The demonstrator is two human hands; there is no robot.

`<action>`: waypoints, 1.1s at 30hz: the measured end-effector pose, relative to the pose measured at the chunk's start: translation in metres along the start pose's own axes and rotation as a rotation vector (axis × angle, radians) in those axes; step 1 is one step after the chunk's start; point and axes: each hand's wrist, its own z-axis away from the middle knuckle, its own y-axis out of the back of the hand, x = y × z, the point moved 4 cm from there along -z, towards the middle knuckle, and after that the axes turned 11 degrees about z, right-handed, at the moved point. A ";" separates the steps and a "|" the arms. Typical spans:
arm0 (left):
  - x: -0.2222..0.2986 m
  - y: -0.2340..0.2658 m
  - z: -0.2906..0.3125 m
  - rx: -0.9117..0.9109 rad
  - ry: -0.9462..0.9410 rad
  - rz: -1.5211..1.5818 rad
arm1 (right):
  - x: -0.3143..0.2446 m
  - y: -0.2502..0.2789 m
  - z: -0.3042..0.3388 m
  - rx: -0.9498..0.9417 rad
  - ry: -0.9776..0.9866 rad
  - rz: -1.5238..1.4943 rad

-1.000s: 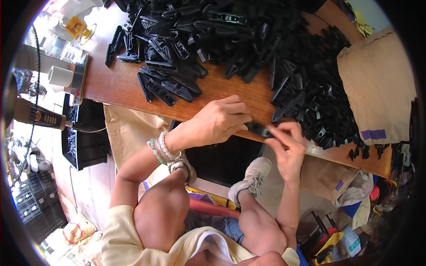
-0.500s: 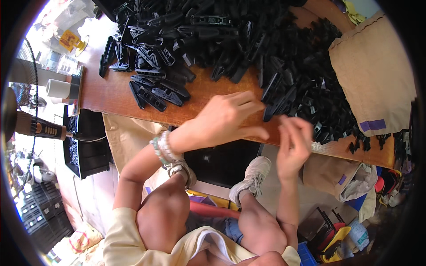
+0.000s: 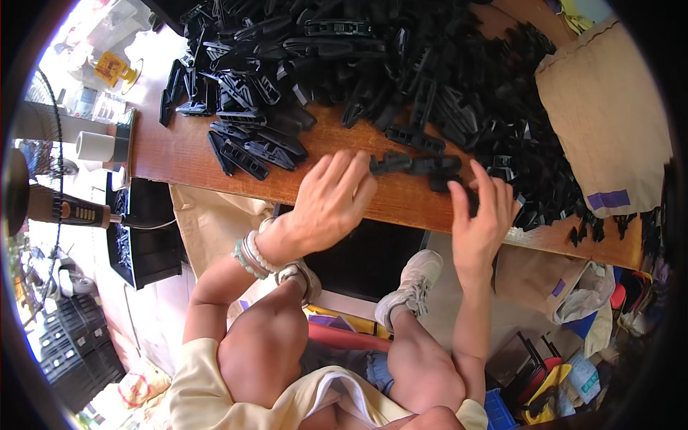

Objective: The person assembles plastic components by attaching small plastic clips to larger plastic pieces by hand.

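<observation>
My left hand [image 3: 333, 197] is over the front of the wooden table, fingers curled together. A blurred black plastic piece [image 3: 390, 164] meets its fingertips, which partly hide the grip. To the right, my right hand [image 3: 487, 218] has its thumb and fingers apart, with nothing visible between them. Close by its fingertips lies another dark piece [image 3: 438, 166], smeared by motion. Beyond the hands, a large heap of long black plastic clip-like parts [image 3: 337, 46] covers the back of the table. A smaller group of these parts [image 3: 251, 149] rests left of my left hand.
Small black parts [image 3: 537, 190] spread along the table's right side, beside a tan cloth bag [image 3: 605, 122]. A fan [image 3: 68, 210] stands at the left. Beneath the table [image 3: 179, 159] are black bins [image 3: 147, 251]. Another person's arm [image 3: 530, 18] shows at the far right.
My left hand has moved left and its fingers have curled in. The right hand has shifted slightly right and lower, its thumb and fingers apart. Black pieces now appear between the hands.
</observation>
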 end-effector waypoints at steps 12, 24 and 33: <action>-0.011 0.006 0.012 0.012 0.217 0.460 | -0.006 -0.005 0.007 -0.068 0.007 -0.114; -0.008 -0.003 0.008 -0.019 0.112 0.587 | -0.008 0.004 0.011 0.038 -0.031 -0.231; -0.010 -0.006 0.008 -0.001 0.112 0.576 | -0.016 0.013 0.012 -0.022 -0.001 -0.333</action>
